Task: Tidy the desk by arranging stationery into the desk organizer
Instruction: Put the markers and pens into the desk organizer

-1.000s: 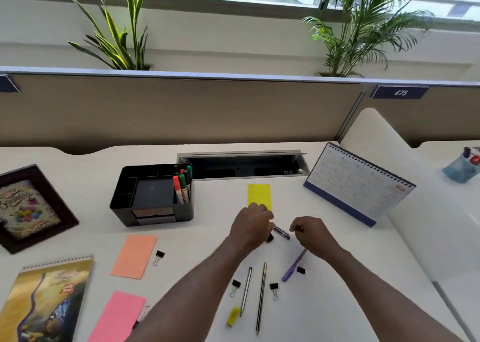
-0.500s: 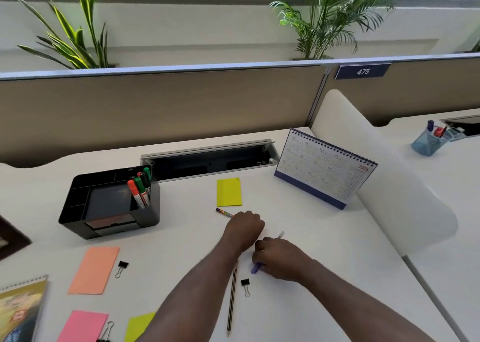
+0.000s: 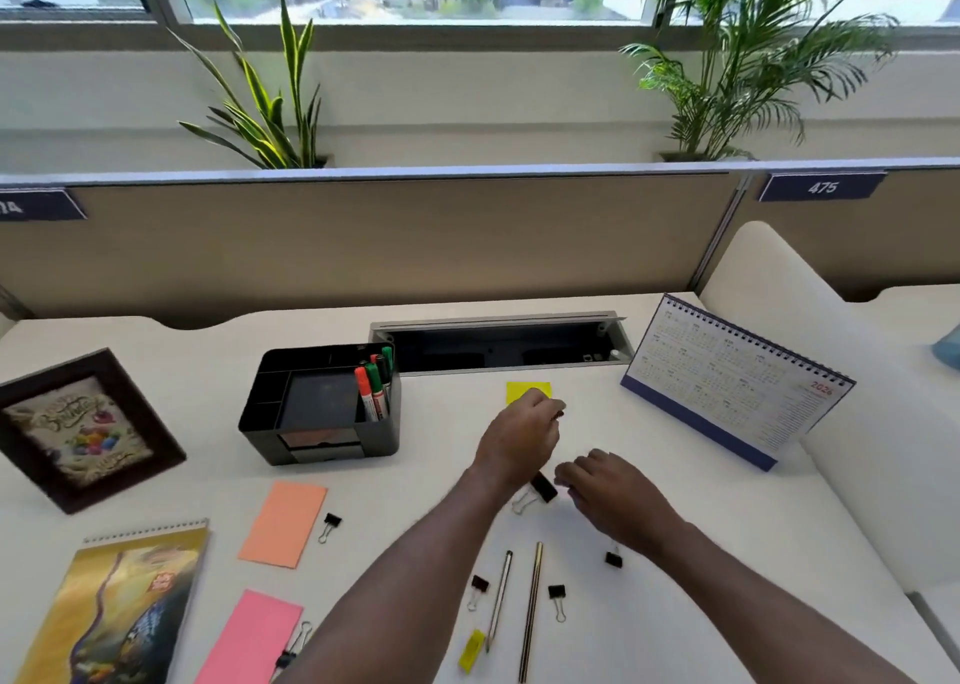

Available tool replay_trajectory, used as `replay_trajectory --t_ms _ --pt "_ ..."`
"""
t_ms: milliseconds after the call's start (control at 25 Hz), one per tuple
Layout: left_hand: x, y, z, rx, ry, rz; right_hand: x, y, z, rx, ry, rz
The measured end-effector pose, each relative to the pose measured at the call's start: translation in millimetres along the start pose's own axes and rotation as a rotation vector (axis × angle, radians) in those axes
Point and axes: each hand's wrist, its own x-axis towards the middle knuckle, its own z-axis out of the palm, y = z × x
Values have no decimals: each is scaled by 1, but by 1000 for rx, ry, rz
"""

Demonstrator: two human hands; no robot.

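The black desk organizer [image 3: 270, 413] stands at the left centre, with red and green markers [image 3: 373, 387] upright in its right slot. My left hand [image 3: 519, 441] hovers over the yellow sticky note [image 3: 527, 388] and grips a thin pen whose dark tip [image 3: 560, 414] pokes out to the right. To its right, my right hand [image 3: 610, 486] is curled, with only a hint of a purple pen at its fingers. A black binder clip [image 3: 543, 487] lies between the hands. Two pencils [image 3: 532, 610] lie nearer me.
Small binder clips [image 3: 557, 594] and a yellow eraser [image 3: 471, 649] lie round the pencils. Orange note [image 3: 283, 522], pink note [image 3: 249, 636] and a spiral notebook [image 3: 109, 610] lie at the left front. A photo frame [image 3: 83, 428] stands far left, a desk calendar [image 3: 727, 376] right, and a cable tray [image 3: 498, 343] behind.
The purple pen has gone from the desk where my right hand closed over it. My left hand has risen toward the yellow note with its pen. The view has swung back left.
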Motion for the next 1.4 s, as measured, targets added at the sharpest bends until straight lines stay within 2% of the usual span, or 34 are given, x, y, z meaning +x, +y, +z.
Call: replay_trajectory --t_ms 200,360,480,560,640,760,880,1080,1240,1400 --pt "-10 -23 -75 -171 279 -137 74 -44 -27 172 218 213" --pt "-25 -65 -160 -144 704 -349 127 -98 -43 398 362 298" --pt "-35 -111 -224 -83 866 -504 155 -137 -46 473 454 317" --pt "-39 -144 -256 -46 859 -560 171 -161 -46 505 497 300" --pt "-41 -174 -271 -34 784 -600 187 -182 -47 547 546 297" --pt "-41 -206 -268 -21 631 -605 211 -204 -49 627 608 321" --pt "-41 -220 -256 -26 546 -555 235 -218 -51 641 641 324" --pt "-35 -236 -261 -1 567 -472 264 -228 -45 656 670 346" --pt "-31 -249 -273 -31 624 -483 281 -235 -34 671 671 369" --pt "-35 -253 -253 -43 501 -487 300 -239 -20 624 636 372"
